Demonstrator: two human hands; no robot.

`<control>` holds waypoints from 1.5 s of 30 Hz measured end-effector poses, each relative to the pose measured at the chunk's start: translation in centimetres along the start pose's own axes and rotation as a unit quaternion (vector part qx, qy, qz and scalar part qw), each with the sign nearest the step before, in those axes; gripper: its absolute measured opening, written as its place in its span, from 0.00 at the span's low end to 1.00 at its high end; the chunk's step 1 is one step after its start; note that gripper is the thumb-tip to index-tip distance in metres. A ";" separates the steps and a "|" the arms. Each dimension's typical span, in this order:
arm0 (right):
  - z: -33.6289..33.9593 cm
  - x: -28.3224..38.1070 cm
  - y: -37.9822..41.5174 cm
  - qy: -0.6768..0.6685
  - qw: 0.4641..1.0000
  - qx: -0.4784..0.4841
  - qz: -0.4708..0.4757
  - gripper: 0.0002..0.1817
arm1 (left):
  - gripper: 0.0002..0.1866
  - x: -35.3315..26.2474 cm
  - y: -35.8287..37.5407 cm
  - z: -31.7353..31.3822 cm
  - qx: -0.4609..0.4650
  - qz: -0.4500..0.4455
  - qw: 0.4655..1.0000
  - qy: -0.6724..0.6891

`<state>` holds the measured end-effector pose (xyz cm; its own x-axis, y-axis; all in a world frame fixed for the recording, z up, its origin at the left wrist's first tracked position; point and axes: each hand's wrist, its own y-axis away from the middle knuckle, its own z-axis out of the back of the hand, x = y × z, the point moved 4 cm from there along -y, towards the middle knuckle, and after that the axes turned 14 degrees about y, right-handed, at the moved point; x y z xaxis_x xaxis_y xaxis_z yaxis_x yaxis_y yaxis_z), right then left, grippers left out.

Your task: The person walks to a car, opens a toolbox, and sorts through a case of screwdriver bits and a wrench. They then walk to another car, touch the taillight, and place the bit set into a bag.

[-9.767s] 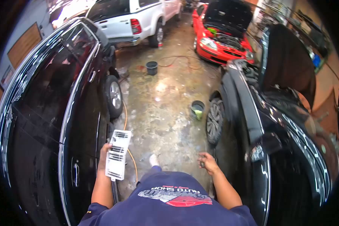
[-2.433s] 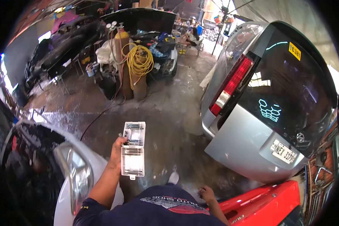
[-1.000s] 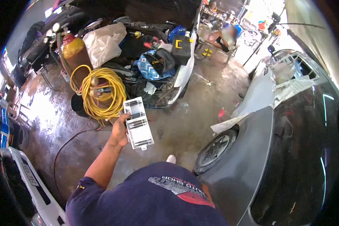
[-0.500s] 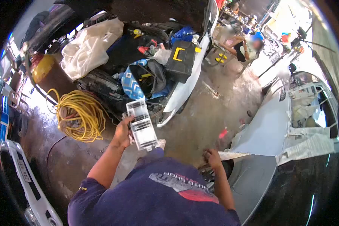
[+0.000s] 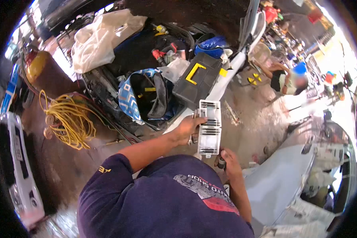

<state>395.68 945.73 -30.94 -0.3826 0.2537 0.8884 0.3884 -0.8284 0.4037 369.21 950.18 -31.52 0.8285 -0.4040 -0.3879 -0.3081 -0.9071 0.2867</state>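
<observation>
My left hand [image 5: 186, 130] grips an open white plastic case [image 5: 210, 139] by its left side, thumb on top. Rows of slim dark bits sit across the case in several bands. Some small metallic pieces show under my left fingers, at the edge of the case. Just right of the case's lower end, my right hand [image 5: 233, 162] is closed around a short dark cylinder [image 5: 221, 163] with a shiny band; its exact kind I cannot tell.
Ahead is an open engine bay with a black toolbox [image 5: 196, 77], a blue patterned bag [image 5: 131, 97] and a pale cloth [image 5: 103, 39]. A coiled yellow hose [image 5: 71, 121] hangs at left. To the right stands a car with paper-masked windows [image 5: 319, 174]. A person [image 5: 283, 79] sits farther back.
My left hand has carried the case to the right, and my right hand has come up close to it. The view has turned, with the car on the right shifting lower.
</observation>
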 end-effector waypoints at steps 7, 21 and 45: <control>11.0 -2.2 -10.0 0.006 0.992 0.128 -0.004 0.16 | 0.15 5.7 -11.1 1.1 -0.086 -0.050 0.995 -0.026; 22.0 -0.6 -25.5 -0.047 0.981 0.187 0.011 0.17 | 0.46 -1.2 -17.3 3.1 -0.283 -0.193 0.747 -0.570; 34.3 1.2 -42.6 -0.040 0.978 0.203 0.015 0.20 | 0.37 -11.7 -18.3 1.7 -0.372 -0.076 0.583 -0.718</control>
<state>407.44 998.45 -39.56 -0.3056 0.2846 0.9086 0.7049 -0.5738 0.4169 364.32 971.29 -33.73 -0.5904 -0.4929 -0.6391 0.4492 -0.8586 0.2472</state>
